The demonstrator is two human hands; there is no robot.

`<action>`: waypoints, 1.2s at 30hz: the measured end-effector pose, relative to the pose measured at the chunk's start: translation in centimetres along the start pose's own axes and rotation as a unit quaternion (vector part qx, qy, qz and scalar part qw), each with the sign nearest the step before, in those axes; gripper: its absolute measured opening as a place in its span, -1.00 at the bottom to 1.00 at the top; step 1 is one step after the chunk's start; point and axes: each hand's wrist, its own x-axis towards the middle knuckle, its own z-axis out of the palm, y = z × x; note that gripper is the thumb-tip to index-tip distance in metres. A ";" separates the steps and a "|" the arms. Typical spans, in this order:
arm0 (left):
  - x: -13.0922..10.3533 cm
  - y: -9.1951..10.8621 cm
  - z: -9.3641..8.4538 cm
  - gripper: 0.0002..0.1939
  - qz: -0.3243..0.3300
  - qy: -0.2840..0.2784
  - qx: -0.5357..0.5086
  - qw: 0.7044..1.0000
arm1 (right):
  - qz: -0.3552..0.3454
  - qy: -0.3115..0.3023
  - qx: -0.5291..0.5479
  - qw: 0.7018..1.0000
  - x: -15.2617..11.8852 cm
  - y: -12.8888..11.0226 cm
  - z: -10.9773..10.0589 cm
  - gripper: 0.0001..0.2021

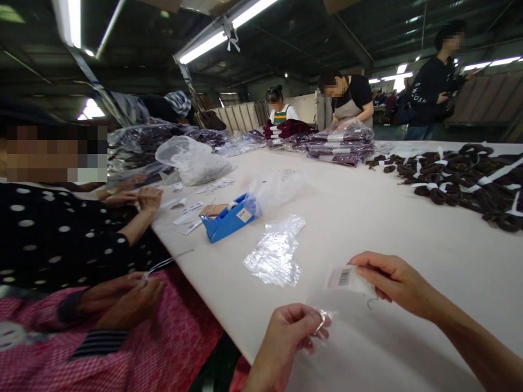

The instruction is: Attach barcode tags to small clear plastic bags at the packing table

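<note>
We hold a white rectangular barcode-printed tag (340,276) above the flat white counter (368,218), the fingers of our right hand (391,274) clamped on its end. Our left hand (291,328), nearer the counter's left edge, has its fingers pinched on a small shiny clear plastic piece (322,323). Beyond lie glossy clear plastic sheets (277,250), a blue tape dispenser (232,222) near the left edge, and dark brown looped bundles (445,174) toward the far right corner.

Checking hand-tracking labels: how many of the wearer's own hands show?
2. The left hand is near bottom centre, pinching a shiny item; the right hand is farther right and higher in frame, holding a barcoded label. Neither is hidden.
</note>
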 end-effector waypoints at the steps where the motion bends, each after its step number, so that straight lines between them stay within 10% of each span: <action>1: 0.0 0.0 0.0 -0.78 0.000 -0.002 -0.004 1.000 | 0.000 -0.002 -0.011 1.000 -0.1 -0.3 0.2 -0.75; 36: -0.3 0.0 2.2 -0.71 -0.002 -0.007 0.000 1.000 | -0.123 -0.100 -0.220 0.963 -0.3 -2.3 0.5 -0.76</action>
